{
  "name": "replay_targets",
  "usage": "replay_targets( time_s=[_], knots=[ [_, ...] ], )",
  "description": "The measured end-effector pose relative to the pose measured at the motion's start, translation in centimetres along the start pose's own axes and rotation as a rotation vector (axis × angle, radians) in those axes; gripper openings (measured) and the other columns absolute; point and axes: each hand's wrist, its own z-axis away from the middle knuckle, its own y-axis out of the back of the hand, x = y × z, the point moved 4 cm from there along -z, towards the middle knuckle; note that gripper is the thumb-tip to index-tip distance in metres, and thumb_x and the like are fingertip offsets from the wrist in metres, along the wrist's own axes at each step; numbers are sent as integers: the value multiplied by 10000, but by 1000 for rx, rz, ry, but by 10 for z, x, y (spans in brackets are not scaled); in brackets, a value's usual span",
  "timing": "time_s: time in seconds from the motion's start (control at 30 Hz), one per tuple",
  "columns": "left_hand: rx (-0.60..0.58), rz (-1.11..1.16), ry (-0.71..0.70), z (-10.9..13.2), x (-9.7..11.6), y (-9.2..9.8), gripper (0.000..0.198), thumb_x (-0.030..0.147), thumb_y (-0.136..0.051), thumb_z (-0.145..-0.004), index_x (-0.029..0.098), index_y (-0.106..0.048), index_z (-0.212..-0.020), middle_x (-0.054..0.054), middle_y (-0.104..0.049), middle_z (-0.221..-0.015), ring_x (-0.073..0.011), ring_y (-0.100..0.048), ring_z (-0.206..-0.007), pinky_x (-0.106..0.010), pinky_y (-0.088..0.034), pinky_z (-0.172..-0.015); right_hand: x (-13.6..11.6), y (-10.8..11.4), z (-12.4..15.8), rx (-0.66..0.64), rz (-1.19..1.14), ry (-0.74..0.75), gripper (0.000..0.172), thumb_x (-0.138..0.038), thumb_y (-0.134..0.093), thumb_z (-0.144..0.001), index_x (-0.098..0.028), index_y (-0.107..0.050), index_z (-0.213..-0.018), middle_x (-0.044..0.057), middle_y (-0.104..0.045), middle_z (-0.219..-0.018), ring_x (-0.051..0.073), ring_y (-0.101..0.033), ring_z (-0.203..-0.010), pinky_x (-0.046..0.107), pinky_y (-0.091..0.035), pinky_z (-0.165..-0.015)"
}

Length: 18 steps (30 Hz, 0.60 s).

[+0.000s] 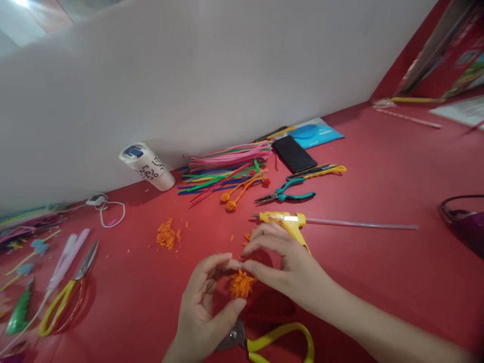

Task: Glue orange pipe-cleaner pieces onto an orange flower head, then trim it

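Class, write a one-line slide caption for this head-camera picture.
Left hand and right hand pinch a fuzzy orange flower above a red table, glue gun and pliers beyond.

Red table (378, 176) bears yellow glue gun (289, 222), teal pliers (285, 194), black phone (294, 154), coloured pipe cleaners (227, 169). White cup (149, 169) leans by the wall. Yellow-handled scissors (70, 287) lie left.

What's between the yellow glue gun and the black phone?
Teal-handled metal pliers, and a thin yellow-handled tool nearer the flat black phone; the yellow glue gun lies below. Head view.
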Motion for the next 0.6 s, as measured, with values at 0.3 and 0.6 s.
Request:
replay_targets(
  time_s=[0.3, 0.6],
  knots=[
    [-41, -127, -33, 0, 1, -3, 607, 33, -628, -725, 350, -481, -1222, -1, -656, -1094, -148, -613, -1018, -244, -476, -911, -5, 7, 1, 19, -97, -12, 173, -145, -514, -862, -199, -559, -704, -13, -542, -797, 134, -500, -822, 289, -368, -763],
    [-81, -185, -37, 4, 0, -8, 617, 68, -651, -721, 349, -478, -1242, -42, -622, -1186, -202, -607, -1040, -303, -501, -880, -10, -3, 1, -44, -44, 9, 116, -106, -604, -780, -208, -594, -727, -3, -542, -839, 151, -500, -853, 306, -385, -787]
  ],
)
